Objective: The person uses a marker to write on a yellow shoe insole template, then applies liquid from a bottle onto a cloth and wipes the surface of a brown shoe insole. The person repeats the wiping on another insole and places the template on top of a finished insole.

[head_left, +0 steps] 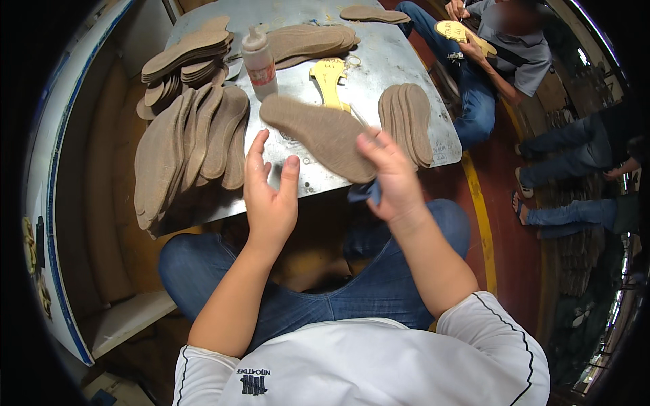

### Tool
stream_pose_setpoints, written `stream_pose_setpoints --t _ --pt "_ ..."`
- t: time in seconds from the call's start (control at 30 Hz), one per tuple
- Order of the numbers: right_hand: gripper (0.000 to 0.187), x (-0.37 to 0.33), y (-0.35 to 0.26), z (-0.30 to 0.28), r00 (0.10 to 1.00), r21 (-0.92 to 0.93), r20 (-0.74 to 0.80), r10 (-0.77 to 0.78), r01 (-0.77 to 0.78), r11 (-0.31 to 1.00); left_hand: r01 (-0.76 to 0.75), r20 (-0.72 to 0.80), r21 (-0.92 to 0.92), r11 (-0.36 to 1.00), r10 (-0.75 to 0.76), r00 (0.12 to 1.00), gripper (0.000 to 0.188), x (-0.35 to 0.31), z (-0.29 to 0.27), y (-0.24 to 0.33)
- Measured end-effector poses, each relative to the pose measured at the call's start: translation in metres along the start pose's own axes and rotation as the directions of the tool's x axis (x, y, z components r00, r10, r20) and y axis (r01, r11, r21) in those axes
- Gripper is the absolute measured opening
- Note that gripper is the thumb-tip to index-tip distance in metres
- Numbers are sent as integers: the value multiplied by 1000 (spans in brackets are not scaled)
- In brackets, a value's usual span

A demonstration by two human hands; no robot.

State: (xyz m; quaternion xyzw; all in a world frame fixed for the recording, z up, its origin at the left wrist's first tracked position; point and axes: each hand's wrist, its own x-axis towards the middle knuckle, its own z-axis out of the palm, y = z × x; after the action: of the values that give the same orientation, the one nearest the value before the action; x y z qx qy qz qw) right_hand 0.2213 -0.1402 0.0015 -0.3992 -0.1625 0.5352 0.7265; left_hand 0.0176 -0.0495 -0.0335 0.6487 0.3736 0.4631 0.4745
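Above the person's lap (291, 304), the left hand (271, 199) has its fingers spread and released, while the right hand (396, 172) has its fingers closed on one end of a brown insole (318, 132) over the table (443, 132). Beyond are a yellow template (328, 82) and an upright whitish bottle (260, 64) between insole stacks (406, 122); farther off, a seated co-worker (531, 61) holds another yellow piece (450, 31).

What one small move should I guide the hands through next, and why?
Probably bring the bare left hand up to steady the free end of the brown, sole-shaped, felt-like piece: only the bare right hand grips it, near the opposite end, while the left looks open and empty close by.
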Motion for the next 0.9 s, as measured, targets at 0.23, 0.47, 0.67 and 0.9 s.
stream_pose_setpoints --t 0.23,0.47,0.67,0.9 --pt "45 -26 36 14 985 -988 151 79 148 52 -110 303 654 749 -125 945 77 24 4 -41" --pt "37 -2 -19 -8 983 -995 82 -165 91 51 -277 399 722 634 -55 915 74 20 7 -49" --pt "46 41 -4 0 995 -807 98 -26 95 583 -246 365 656 713 -15 931 72 31 6 -47" --pt "35 91 13 -1 952 -807 239 -190 303 507 -308 384 609 731 67 921 75 37 -5 -67"
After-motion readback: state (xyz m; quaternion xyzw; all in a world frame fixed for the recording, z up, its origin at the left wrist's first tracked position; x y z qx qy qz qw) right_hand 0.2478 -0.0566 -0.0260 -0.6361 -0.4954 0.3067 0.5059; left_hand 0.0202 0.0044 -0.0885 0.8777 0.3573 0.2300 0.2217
